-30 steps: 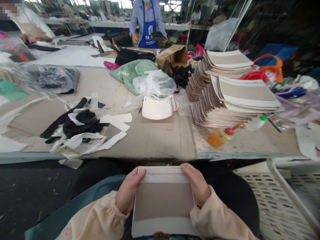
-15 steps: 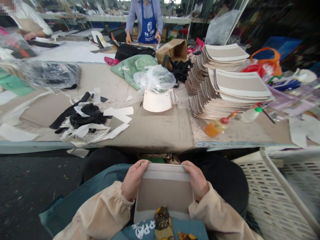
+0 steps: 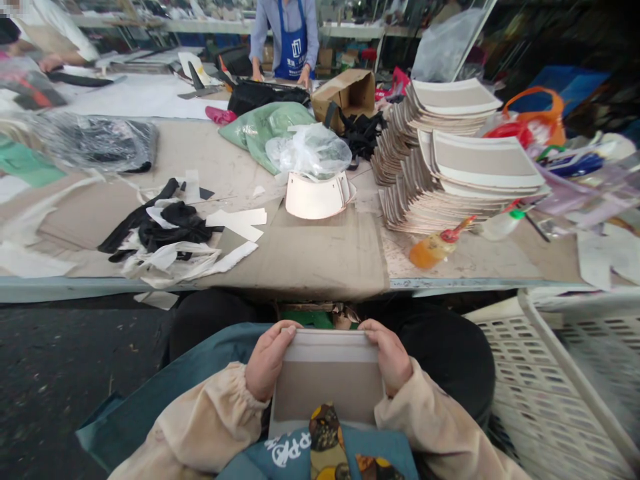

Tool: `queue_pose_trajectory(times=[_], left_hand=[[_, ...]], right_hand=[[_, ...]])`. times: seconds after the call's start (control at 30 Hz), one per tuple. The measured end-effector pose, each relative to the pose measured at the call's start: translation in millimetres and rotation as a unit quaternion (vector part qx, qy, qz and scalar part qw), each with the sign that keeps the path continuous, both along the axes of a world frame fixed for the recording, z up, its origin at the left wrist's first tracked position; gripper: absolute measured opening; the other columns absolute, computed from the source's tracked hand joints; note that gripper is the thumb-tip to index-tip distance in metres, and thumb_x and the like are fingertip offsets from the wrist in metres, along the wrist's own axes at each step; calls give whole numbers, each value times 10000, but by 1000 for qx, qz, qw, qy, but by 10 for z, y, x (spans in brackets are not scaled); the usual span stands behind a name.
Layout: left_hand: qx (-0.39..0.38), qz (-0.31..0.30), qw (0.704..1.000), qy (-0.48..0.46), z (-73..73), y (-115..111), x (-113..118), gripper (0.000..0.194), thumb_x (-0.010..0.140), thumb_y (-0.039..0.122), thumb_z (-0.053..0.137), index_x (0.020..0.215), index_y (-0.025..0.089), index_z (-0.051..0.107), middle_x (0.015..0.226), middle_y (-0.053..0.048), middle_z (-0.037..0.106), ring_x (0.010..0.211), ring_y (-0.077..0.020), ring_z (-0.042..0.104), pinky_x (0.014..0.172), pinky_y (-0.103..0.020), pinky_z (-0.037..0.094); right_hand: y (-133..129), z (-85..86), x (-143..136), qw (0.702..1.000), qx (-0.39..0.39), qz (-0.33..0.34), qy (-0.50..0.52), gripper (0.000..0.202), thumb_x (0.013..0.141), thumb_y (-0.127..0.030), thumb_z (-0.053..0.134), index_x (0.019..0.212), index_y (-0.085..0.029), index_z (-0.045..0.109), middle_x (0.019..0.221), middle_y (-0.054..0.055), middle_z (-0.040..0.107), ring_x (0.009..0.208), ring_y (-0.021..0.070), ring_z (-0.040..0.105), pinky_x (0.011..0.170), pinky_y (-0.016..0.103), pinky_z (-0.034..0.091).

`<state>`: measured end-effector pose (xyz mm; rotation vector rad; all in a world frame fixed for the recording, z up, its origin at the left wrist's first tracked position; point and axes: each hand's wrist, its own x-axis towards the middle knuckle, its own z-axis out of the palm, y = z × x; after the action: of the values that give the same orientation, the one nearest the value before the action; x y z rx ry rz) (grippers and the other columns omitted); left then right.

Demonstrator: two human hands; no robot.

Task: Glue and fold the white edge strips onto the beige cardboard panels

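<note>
A flat panel, grey-brown with pale bands along its edges, rests in my lap against the teal apron. My left hand grips its far left corner, thumb on top and fingers hidden beneath. At the far right corner, my right hand holds it the same way. The panel's near edge is covered by the apron front. On the table lie stacks of similar curved panels, and a few small white curved pieces sit under a clear plastic bag.
Black and white scraps lie on the table's left. An orange glue bottle and a green-capped bottle stand near the stacks. A white plastic crate is at my right. Across the table, a person in a blue apron works.
Both hands keep hold of the panel, the right one shifting slightly left. The view has tilted a little, so the table sits slightly higher. The person opposite leans slightly left.
</note>
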<state>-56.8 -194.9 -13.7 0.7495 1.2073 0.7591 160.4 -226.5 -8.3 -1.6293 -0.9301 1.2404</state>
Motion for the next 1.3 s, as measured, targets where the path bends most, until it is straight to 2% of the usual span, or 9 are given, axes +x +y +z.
queue_pose_trajectory(times=[0.2,0.3,0.43,0.53,0.7,0.9,1.03,1.3], left_hand=[[2,0,1000,8,-44,-22,-19,283,756,428,622,829,155,640,666,11,571,589,-111,479,543,-199,360],[-7,12,1000,-14,-52,-19,-21,301,762,452,621,841,162,631,676,11,585,592,-115,502,554,-202,375],[-22,25,997,-75,-30,5,-12,360,777,495,600,920,165,609,750,-20,631,631,-142,560,594,-231,424],[-32,36,992,-120,-8,13,-17,403,756,479,637,1017,177,583,835,-43,658,681,-161,596,626,-255,458],[-43,29,988,-143,-12,-4,-35,366,727,404,692,994,173,595,815,-45,670,647,-161,610,607,-258,470],[-32,36,991,-123,-38,-20,-21,351,744,428,669,982,171,636,767,-27,675,612,-149,597,612,-260,474],[-30,35,992,-118,-49,-26,-18,362,751,432,661,1003,173,635,724,-15,664,589,-147,587,598,-260,471],[-44,56,987,-146,-56,-8,5,336,714,436,695,883,154,625,684,-12,639,572,-123,562,565,-226,438]], right_hand=[[-17,-62,-3,1000,8,7,3,182,647,-337,418,572,-213,529,587,-7,430,624,182,377,591,293,279],[-34,-100,-11,1000,7,-10,19,199,692,-375,466,627,-209,554,636,-4,483,667,189,425,620,291,312],[-68,-135,-3,996,41,-13,83,332,773,-459,538,991,-212,579,938,31,611,874,231,530,758,310,391],[-81,-142,25,995,83,5,51,468,766,-423,631,1171,-225,503,1074,48,599,964,236,537,835,324,399],[-78,-125,58,997,71,-1,20,346,792,-427,617,1059,-212,570,986,42,617,877,215,549,774,310,422],[-75,-72,37,999,47,-18,-17,325,754,-476,640,922,-201,603,828,33,613,739,195,519,669,288,416],[-68,-57,18,999,41,-27,-6,334,735,-489,658,906,-207,604,812,23,612,726,191,518,662,277,421],[-66,-161,40,999,16,-26,44,339,724,-488,685,913,-217,609,801,10,608,708,176,505,630,258,402]])
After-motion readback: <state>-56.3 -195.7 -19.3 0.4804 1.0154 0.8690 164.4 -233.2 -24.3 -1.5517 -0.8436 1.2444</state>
